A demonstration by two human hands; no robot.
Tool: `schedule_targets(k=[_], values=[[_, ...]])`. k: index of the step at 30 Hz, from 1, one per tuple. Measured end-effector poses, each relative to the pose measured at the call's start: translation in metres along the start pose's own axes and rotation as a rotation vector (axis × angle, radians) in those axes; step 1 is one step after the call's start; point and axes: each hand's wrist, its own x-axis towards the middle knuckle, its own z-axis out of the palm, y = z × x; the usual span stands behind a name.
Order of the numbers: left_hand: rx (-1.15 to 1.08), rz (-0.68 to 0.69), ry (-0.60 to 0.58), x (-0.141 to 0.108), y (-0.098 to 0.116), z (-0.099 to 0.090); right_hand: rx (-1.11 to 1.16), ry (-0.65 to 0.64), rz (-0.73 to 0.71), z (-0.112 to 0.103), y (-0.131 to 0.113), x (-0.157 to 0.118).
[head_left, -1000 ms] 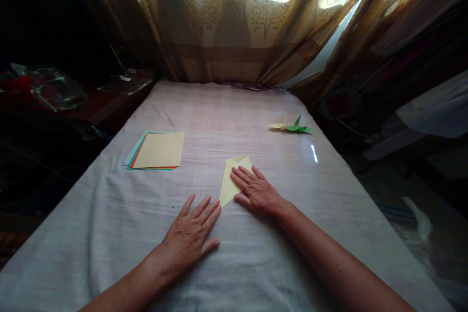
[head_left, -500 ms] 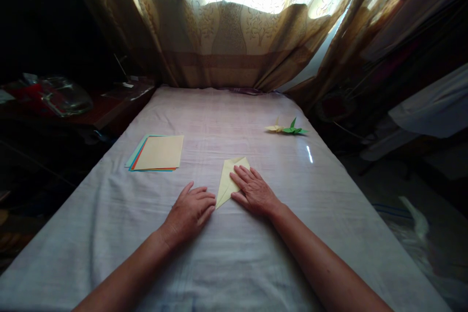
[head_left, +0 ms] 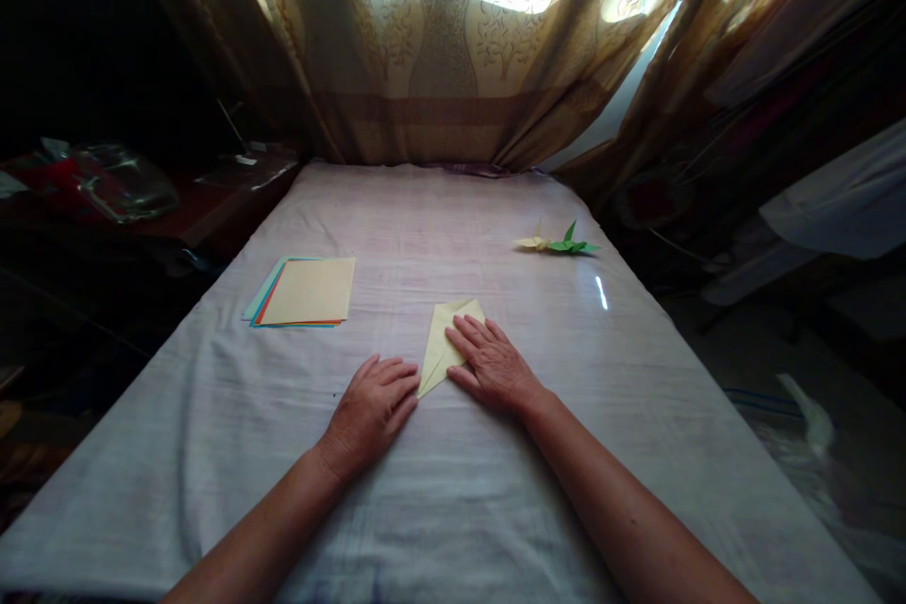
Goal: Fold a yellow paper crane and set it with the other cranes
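Right hand on folded paper; long axis slants, tip near-left.

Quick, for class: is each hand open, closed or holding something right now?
Left hand: half-curled beside the tip of the pointed, folded pale yellow paper; grip unclear.
Right hand: open, flat on that paper.

Bright light glares through the curtain from behind, leaving both sides in deep shadow.
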Motion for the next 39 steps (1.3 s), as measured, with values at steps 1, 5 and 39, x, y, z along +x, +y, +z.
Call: schedule_targets(k=[1,5,39], values=[[0.003,-0.010,0.009,-0.002,0.001,0.001,0.001,-0.001,0.001,0.000,0.000,0.000],[0.017,-0.025,0.042,-0.011,0.006,0.007,0.006,-0.007,0.005,-0.001,0.000,0.000],[0.104,0.394,-0.170,0.007,-0.011,-0.011,0.008,0.004,0.034,0.001,-0.001,0.001]])
